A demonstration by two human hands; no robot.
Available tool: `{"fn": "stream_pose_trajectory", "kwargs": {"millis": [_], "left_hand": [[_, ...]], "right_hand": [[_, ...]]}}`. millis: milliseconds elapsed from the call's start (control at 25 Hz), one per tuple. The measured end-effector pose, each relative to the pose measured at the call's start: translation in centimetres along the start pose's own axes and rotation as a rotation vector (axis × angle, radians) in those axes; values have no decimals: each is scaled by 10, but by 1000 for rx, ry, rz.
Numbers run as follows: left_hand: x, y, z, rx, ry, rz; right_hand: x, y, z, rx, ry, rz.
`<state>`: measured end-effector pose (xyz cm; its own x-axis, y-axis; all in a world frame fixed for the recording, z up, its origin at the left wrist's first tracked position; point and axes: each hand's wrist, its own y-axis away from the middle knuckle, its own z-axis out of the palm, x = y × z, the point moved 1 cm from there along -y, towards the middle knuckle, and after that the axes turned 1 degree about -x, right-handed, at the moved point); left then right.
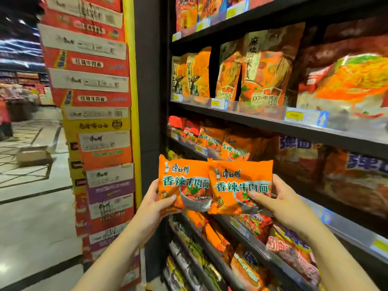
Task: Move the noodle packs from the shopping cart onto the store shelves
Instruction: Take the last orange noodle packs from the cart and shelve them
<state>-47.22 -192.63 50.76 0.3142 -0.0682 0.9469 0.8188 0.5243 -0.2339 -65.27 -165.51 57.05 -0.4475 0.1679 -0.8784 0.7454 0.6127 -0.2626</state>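
Here we hold two orange noodle packs side by side, face-on, in front of the shelves. The left pack (182,183) sits in our left hand (155,204): the thumb presses across its lower left corner and the other fingers curl behind it, out of sight. The right pack (241,185) overlaps the left one's right edge and lies in our right hand (279,204), whose thumb pinches its lower right front while the fingers wrap around the back and the right edge. Both packs stand roughly upright, tilted slightly toward each other, with the hands at their lower outer corners.

Just behind the packs, a shelf (262,124) carries a row of matching orange packs (235,150), leaning in a line below it. Above that, taller orange bags (260,76) stand on a higher shelf with price tags (306,117) along the rail. Lower shelves under our hands hold more mixed packets (212,229). To the left, beyond a yellow post (132,80), rises a tall stack of cartons (94,122), and an open cardboard box (33,155) lies on the tiled floor (31,217).
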Motion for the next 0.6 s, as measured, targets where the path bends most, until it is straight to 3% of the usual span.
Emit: {"fn": "stream_pose_trajectory", "kwargs": {"millis": [280,600], "left_hand": [[8,-128,-54,-153,14,-20],[-16,-241,-50,-329,68,-36]], "right_hand": [[-20,-79,46,151,119,35],[-12,-139,49,256,153,108]]}}
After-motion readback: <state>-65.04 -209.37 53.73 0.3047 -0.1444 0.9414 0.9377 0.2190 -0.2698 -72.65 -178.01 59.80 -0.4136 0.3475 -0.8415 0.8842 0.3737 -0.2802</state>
